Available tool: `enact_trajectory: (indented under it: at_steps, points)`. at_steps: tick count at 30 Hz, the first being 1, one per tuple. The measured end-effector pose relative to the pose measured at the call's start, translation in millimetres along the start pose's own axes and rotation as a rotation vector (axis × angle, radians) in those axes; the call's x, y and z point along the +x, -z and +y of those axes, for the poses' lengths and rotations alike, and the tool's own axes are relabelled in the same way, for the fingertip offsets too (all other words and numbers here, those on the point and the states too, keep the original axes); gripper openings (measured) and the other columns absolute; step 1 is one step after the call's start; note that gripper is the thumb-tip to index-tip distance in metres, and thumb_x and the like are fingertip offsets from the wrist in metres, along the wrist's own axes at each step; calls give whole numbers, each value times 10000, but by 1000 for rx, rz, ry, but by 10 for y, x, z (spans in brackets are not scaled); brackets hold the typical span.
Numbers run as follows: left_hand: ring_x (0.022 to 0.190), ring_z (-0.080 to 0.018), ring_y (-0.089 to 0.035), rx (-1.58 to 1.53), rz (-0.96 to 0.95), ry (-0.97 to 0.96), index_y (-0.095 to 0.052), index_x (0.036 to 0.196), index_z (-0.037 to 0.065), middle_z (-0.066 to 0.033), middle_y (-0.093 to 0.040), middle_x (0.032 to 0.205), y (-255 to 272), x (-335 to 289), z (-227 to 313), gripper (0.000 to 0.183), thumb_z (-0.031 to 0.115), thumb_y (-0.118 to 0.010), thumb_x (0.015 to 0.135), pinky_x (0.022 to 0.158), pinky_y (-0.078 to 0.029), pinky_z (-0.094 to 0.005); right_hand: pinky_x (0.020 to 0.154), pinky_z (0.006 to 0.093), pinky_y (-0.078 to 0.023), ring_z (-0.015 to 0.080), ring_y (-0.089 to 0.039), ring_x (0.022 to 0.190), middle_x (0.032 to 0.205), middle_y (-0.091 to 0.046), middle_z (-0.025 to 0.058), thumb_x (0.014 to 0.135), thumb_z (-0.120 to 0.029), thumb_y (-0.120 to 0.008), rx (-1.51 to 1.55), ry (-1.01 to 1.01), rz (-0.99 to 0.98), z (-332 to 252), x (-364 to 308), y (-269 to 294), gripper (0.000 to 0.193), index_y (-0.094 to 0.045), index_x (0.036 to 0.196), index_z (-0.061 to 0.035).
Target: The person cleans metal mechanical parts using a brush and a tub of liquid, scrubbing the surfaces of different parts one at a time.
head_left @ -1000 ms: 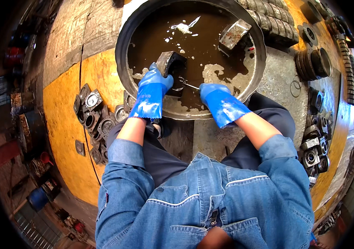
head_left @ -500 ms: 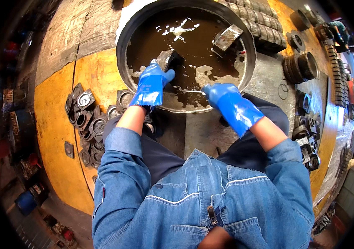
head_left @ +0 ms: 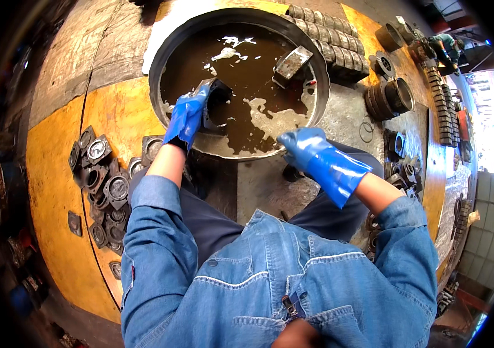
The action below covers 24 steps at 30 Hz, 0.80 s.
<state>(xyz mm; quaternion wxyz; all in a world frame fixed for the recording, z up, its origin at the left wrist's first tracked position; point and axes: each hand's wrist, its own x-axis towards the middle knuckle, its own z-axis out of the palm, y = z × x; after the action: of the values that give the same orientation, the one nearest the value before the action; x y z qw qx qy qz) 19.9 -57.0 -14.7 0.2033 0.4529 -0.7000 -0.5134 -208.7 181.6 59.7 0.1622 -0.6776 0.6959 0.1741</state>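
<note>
My left hand (head_left: 187,111), in a blue rubber glove, grips a dark curved metal part (head_left: 217,91) at the left inside a round metal tub (head_left: 155,81). The part is tilted above murky brown liquid (head_left: 241,75) with patches of foam, its lower end near the tub's front wall. My right hand (head_left: 305,146), gloved alike, is closed at the tub's front right rim. What its fingers hold, if anything, is hidden. A metal block with a shiny face (head_left: 292,65) lies partly in the liquid at the tub's right side.
Flanged metal rings (head_left: 116,188) are heaped on the yellow board at left. Rows of curved metal parts (head_left: 331,43) stand behind the tub at right. Metal cylinders (head_left: 389,97) and thin rings (head_left: 366,131) lie farther right. Another person (head_left: 445,47) bends at the far right.
My left hand has turned and lifted the metal part more upright. My right hand has drawn back from the tub; the thin metal rod seen at its fingers no longer shows. The view has shifted.
</note>
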Motion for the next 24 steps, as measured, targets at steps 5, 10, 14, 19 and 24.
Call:
enact_trajectory:
  at_steps: [5, 10, 14, 19, 24]
  points:
    - [941, -203, -659, -291, -48, 252, -701, 1200, -67, -141, -748, 1034, 73, -156, 335, 567, 456, -521, 1074, 865, -523, -349, 971, 411, -550, 320, -721, 1086, 1270, -720, 152, 979, -440, -648, 1010, -515, 73, 647, 517, 238, 502, -643, 1380, -138]
    - [941, -204, -659, -272, -24, 245, -704, 1192, -65, -142, -742, 1035, 27, -49, 241, 557, 452, -541, 1063, 858, -523, -357, 980, 457, -526, 202, -583, 1128, 1150, -620, -12, 998, -432, -694, 2012, -1012, 245, 1290, 1337, -394, 275, -647, 1205, -257]
    - [982, -255, -683, -246, 43, 319, -705, 1177, -74, -197, -742, 1075, 75, -56, 201, 535, 417, -530, 1058, 874, -518, -385, 997, 426, -509, 211, -582, 1092, 1212, -654, 38, 1014, -469, -644, 2125, -964, 405, 1394, 1771, -911, 292, -662, 1205, -249]
    - [1056, -308, -683, -311, 35, 225, -689, 1197, -71, -230, -734, 1121, -64, 15, 316, 530, 409, -500, 1078, 918, -505, -398, 1118, 338, -409, 287, -584, 1229, 1402, -642, 168, 993, -625, -566, 1853, -991, 242, 2131, 1949, -1582, 663, -649, 1353, -74]
    - [1092, -366, -691, 32, 119, 80, -691, 1221, -54, -262, -727, 1173, 142, -223, 277, 479, 364, -499, 1088, 937, -512, -418, 1107, 346, -461, 267, -614, 1203, 1374, -653, 191, 1056, -366, -544, 1631, -859, 109, 1219, 1701, -915, 460, -665, 1315, -5]
